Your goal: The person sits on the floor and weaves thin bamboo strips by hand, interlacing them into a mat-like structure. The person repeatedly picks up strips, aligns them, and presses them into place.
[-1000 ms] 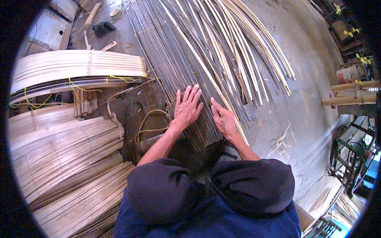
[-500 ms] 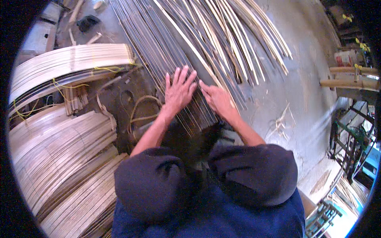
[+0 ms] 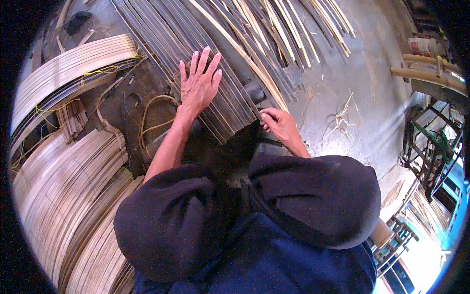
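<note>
A row of long, thin dark strips [image 3: 171, 36] with pale edges, which look like split bamboo or wood, lies side by side in front of me. My left hand [image 3: 199, 85] is open, palm down on the row, its fingers spread and pointing away. At the near right corner of the row, my right hand [image 3: 283, 130] is closed, thumb and forefinger pinched together beside the strip ends. What is between those fingertips, if anything, is too small to make out. A pale strip [image 3: 267, 81] runs just beyond the right hand.
Loose pale and dark strips [image 3: 289, 34] lie fanned out at the far right. Tied bundles of pale strips [image 3: 73, 61] and larger stacks [image 3: 73, 181] fill the left side. Tangled shavings [image 3: 345, 117] lie on the grey floor [image 3: 372, 73]. Bamboo poles [image 3: 431, 78] stand at the right edge.
My right hand has drawn back from on top of the strips to their near right corner, its fingers curling into a pinch. My left hand stays spread flat on the row. The view has shifted.
</note>
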Tool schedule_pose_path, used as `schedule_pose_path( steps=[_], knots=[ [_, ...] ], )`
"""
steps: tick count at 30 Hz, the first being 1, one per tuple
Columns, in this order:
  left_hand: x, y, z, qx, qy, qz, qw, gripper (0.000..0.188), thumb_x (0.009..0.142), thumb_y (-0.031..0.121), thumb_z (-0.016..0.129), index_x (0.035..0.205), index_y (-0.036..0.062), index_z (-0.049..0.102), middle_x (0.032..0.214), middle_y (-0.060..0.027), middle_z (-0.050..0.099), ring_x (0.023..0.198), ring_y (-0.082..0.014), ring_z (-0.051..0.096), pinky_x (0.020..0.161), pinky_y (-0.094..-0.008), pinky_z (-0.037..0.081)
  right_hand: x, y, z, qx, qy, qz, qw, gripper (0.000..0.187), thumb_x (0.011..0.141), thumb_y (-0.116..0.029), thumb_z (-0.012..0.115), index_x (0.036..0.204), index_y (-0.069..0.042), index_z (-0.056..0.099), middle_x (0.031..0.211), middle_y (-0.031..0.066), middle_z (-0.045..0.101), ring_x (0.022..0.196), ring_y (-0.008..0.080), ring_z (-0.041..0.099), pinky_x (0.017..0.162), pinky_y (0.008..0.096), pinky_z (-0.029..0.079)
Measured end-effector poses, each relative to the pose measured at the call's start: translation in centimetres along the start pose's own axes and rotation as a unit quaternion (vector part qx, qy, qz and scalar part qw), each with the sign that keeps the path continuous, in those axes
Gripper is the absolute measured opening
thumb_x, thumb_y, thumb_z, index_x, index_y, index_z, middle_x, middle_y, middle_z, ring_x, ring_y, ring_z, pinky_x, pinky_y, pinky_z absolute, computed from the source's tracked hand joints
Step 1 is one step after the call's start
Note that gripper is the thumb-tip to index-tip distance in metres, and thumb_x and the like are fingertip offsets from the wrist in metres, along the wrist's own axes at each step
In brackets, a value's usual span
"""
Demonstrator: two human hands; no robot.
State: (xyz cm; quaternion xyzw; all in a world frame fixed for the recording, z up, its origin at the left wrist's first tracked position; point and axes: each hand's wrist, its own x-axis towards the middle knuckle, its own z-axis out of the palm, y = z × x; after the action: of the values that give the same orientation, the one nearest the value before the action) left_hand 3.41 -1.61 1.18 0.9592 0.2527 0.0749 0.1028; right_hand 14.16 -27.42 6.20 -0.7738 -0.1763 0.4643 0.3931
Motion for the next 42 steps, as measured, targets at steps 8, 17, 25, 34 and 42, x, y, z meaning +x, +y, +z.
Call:
schedule_pose_path(
  steps=[8,17,25,34,42],
  knots=[
    [0.1,-0.1,0.2,-0.008,0.011,0.005,1.000,0.053,0.104,0.041,0.045,0.155,0.0322,0.036,0.164,-0.0019,0.028,0.151,-0.0296,0.026,0.120,-0.0616,0.015,1.4,0.9,0.8,0.020,-0.002,-0.016,1.000,0.025,0.101,-0.025,0.059,0.110,-0.004,0.070,0.079,0.0033,0.068,0.069,0.0110,0.065,0.065,0.0292,0.054],
    [0.1,-0.2,0.3,-0.002,0.026,0.014,1.000,0.053,0.101,0.040,0.050,0.153,0.0301,0.040,0.162,-0.0032,0.031,0.148,-0.0309,0.029,0.119,-0.0624,0.018,2.0,2.0,1.1,0.028,-0.013,-0.042,0.999,0.026,0.097,-0.027,0.065,0.108,-0.004,0.069,0.086,0.0043,0.070,0.082,0.0138,0.066,0.075,0.0322,0.052],
    [0.3,0.1,0.2,0.016,-0.013,0.007,1.000,0.053,0.103,0.040,0.045,0.154,0.0315,0.037,0.165,-0.0016,0.026,0.151,-0.0315,0.024,0.120,-0.0626,0.015,1.7,2.6,1.0,-0.004,0.003,-0.048,0.999,0.025,0.095,-0.023,0.069,0.108,-0.002,0.068,0.092,0.0021,0.068,0.083,0.0119,0.062,0.074,0.0281,0.050],
    [0.8,-0.2,0.6,-0.002,-0.025,0.043,0.999,0.055,0.104,0.041,0.043,0.154,0.0185,0.036,0.164,-0.0037,0.029,0.152,-0.0238,0.025,0.123,-0.0518,0.015,-0.2,-0.9,-4.6,-0.301,0.165,-0.192,0.919,0.018,0.090,-0.022,0.068,0.099,-0.008,0.062,0.091,0.0146,0.064,0.088,0.0377,0.064,0.075,0.0465,0.051],
    [0.8,0.2,0.4,-0.016,0.007,0.056,0.998,0.055,0.101,0.043,0.049,0.151,0.0202,0.042,0.160,-0.0040,0.035,0.149,-0.0253,0.030,0.121,-0.0539,0.019,-0.2,0.5,-6.1,-0.343,0.126,-0.246,0.898,0.018,0.090,-0.014,0.070,0.101,-0.002,0.062,0.085,0.0145,0.062,0.076,0.0323,0.061,0.068,0.0415,0.049]
  ],
)
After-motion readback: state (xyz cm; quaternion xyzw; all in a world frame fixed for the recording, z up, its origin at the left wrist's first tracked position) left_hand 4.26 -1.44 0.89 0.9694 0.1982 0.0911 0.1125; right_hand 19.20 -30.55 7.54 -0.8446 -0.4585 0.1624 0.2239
